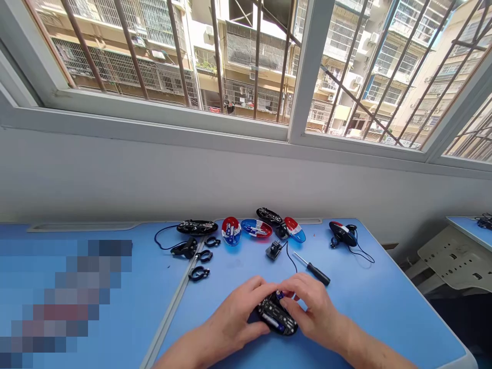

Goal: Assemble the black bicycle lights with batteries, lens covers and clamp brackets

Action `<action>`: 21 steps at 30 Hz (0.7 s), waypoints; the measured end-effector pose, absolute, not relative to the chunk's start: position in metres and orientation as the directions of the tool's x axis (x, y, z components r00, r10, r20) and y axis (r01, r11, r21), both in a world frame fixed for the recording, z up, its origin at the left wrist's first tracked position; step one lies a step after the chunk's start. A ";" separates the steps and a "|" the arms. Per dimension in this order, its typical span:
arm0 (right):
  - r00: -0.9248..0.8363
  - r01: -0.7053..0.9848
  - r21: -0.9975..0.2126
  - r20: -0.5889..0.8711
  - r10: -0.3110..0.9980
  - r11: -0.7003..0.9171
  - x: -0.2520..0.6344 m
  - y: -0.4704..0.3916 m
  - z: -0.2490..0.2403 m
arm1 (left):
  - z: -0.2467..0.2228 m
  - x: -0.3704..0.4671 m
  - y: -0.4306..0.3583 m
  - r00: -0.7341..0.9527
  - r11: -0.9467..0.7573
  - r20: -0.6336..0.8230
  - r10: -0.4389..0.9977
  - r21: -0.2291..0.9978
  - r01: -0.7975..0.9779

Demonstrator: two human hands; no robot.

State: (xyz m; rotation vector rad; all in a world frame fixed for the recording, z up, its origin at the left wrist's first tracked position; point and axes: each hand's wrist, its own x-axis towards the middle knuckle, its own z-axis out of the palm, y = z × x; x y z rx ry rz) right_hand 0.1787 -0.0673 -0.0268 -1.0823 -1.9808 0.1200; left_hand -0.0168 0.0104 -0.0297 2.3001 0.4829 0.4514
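Near the front of the blue table, my left hand (238,310) steadies a black oval housing (273,307), with its fingers round the left side and the thumb at the lower edge. The housing lies with its battery compartment facing up. One blue-and-white battery (274,322) rests in the lower slot. My right hand (313,310) pinches a second small blue battery (280,295) against the upper end of the housing; the fingers partly hide it. Whether that battery is seated, I cannot tell. Behind my right hand lies a screwdriver (318,273) with a black handle.
At the back are red-and-blue oval covers (257,228) holding batteries, more black housings (197,227), and a black wired part (273,250). Black ring clamps (199,273) lie left, by the table seam. An assembled unit (343,233) with a cord sits right. A barred window is beyond.
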 end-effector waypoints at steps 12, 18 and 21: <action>-0.321 0.764 -0.289 0.606 0.728 0.577 0.174 -0.071 -0.029 | -0.029 -0.016 0.009 0.861 -0.676 0.163 0.483 0.694 0.248; -0.343 0.772 -0.262 0.596 0.726 0.579 0.173 -0.074 -0.024 | -0.033 -0.018 0.011 0.855 -0.679 0.168 0.490 0.689 0.254; -0.346 0.784 -0.246 0.589 0.730 0.570 0.171 -0.075 -0.021 | -0.034 -0.018 0.011 0.856 -0.686 0.175 0.487 0.683 0.251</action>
